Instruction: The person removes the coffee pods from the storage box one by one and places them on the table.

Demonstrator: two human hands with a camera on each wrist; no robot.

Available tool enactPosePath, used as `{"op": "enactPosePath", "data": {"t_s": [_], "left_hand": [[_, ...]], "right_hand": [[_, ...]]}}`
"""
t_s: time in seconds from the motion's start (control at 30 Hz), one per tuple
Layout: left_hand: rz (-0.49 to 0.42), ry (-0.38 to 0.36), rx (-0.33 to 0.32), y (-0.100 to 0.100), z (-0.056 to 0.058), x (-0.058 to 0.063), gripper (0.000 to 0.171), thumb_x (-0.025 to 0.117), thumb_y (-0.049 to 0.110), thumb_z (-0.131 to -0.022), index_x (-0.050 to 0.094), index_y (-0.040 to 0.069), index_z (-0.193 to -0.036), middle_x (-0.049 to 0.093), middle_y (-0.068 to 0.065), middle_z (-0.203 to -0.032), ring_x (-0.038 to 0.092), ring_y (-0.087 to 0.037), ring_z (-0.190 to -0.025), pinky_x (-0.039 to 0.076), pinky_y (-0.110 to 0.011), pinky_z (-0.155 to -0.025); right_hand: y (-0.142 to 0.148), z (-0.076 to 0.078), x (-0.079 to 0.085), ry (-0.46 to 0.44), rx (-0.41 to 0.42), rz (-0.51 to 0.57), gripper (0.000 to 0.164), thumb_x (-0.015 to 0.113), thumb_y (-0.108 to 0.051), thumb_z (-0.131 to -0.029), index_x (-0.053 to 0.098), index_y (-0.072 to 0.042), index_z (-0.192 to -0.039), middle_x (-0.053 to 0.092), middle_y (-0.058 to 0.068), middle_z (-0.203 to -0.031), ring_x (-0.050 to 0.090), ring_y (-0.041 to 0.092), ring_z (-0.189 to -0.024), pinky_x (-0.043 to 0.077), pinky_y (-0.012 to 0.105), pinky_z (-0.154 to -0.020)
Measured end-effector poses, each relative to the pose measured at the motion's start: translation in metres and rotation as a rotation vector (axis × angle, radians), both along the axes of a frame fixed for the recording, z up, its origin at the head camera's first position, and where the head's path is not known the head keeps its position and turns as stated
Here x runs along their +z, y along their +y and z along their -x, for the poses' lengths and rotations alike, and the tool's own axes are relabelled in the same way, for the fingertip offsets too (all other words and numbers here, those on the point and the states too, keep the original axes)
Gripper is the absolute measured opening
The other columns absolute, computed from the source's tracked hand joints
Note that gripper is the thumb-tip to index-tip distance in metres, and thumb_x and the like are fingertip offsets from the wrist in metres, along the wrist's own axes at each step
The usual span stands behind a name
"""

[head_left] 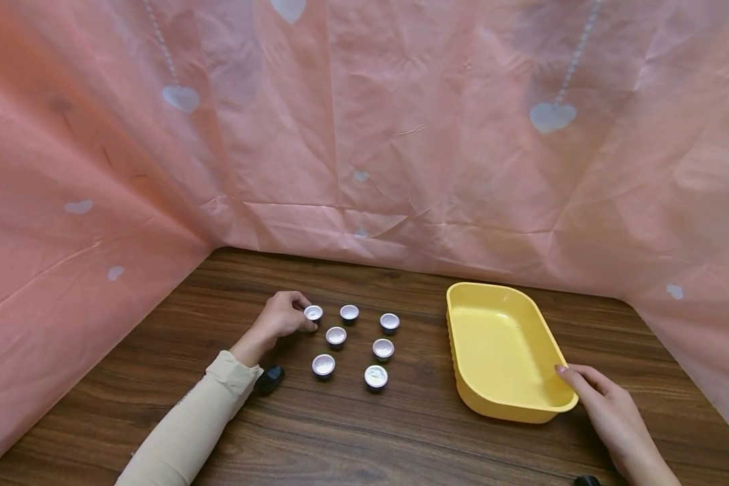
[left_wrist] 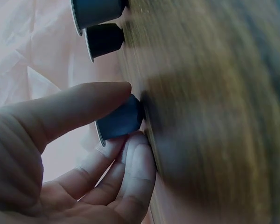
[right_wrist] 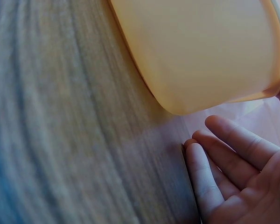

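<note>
My left hand (head_left: 282,315) pinches a foil-topped coffee capsule (head_left: 313,312) at the left end of the far row. In the left wrist view, the thumb lies on one side of this dark blue capsule (left_wrist: 119,121) and the fingertips on the other, with its base close to the wood. Several more capsules (head_left: 336,336) stand foil up to its right. On the right, my right hand (head_left: 610,408) holds the near right corner of a yellow plastic basin (head_left: 504,403), thumb over the rim. Its other fingers (right_wrist: 245,151) extend outside, below the wall.
The dark wooden table (head_left: 340,445) carries everything. A pink curtain (head_left: 389,169) with pale hearts closes off the back and both sides. A small black object (head_left: 270,379) sits beside the left cuff. Bare wood lies between the capsules and the basin.
</note>
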State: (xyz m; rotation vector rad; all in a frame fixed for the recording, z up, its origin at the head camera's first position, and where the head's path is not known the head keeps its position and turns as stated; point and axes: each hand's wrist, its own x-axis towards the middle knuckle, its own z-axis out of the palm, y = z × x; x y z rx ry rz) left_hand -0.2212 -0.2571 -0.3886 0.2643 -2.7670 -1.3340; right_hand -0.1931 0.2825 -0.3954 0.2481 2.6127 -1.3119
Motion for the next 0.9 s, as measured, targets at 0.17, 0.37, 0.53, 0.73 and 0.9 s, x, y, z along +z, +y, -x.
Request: {"op": "enactPosePath", "data": {"t_s": [0.17, 0.37, 0.53, 0.73, 0.9], "left_hand": [[-0.019, -0.011, -0.005, 0.000, 0.000, 0.001, 0.037, 0.092, 0.004, -0.072, 0.075, 0.001, -0.105, 0.072, -0.008, -0.096, 0.063, -0.019, -0.087, 0.047, -0.026, -0.072], [-0.036, -0.018, -0.018, -0.002, 0.001, 0.002, 0.040, 0.091, 0.004, -0.073, 0.074, -0.001, -0.109, 0.074, -0.009, -0.097, 0.064, -0.018, -0.087, 0.048, -0.025, -0.073], [-0.082, -0.039, -0.067, -0.006, 0.001, 0.007, 0.048, 0.090, 0.004, -0.075, 0.070, -0.004, -0.117, 0.075, -0.015, -0.106, 0.068, -0.019, -0.091, 0.052, -0.024, -0.077], [-0.076, -0.070, -0.135, -0.015, -0.002, 0.022, 0.062, 0.090, 0.011, -0.080, 0.064, -0.006, -0.134, 0.071, -0.023, -0.127, 0.068, -0.031, -0.114, 0.055, -0.037, -0.097], [-0.079, -0.053, -0.129, -0.021, -0.003, 0.037, 0.066, 0.087, 0.015, -0.086, 0.059, -0.005, -0.142, 0.064, -0.026, -0.141, 0.062, -0.038, -0.130, 0.051, -0.048, -0.109]], "right_hand": [[0.001, 0.001, 0.000, 0.005, -0.005, -0.009, 0.083, 0.051, -0.074, -0.102, 0.058, -0.007, -0.151, 0.047, 0.021, -0.162, 0.040, 0.033, -0.141, 0.037, 0.056, -0.116], [0.000, 0.000, 0.000, -0.001, -0.006, -0.007, 0.085, 0.050, -0.074, -0.102, 0.057, -0.006, -0.152, 0.045, 0.023, -0.163, 0.040, 0.035, -0.142, 0.038, 0.056, -0.115], [0.000, 0.000, 0.001, -0.004, -0.007, 0.003, 0.085, 0.050, -0.074, -0.102, 0.057, -0.007, -0.152, 0.043, 0.023, -0.164, 0.038, 0.036, -0.145, 0.037, 0.057, -0.116], [0.000, -0.001, 0.001, -0.002, -0.007, 0.005, 0.085, 0.050, -0.074, -0.102, 0.057, -0.006, -0.152, 0.041, 0.025, -0.166, 0.037, 0.039, -0.147, 0.036, 0.058, -0.117], [0.000, -0.001, 0.001, 0.002, -0.008, 0.011, 0.086, 0.050, -0.074, -0.103, 0.054, -0.004, -0.154, 0.037, 0.026, -0.168, 0.035, 0.041, -0.149, 0.035, 0.060, -0.118]]}}
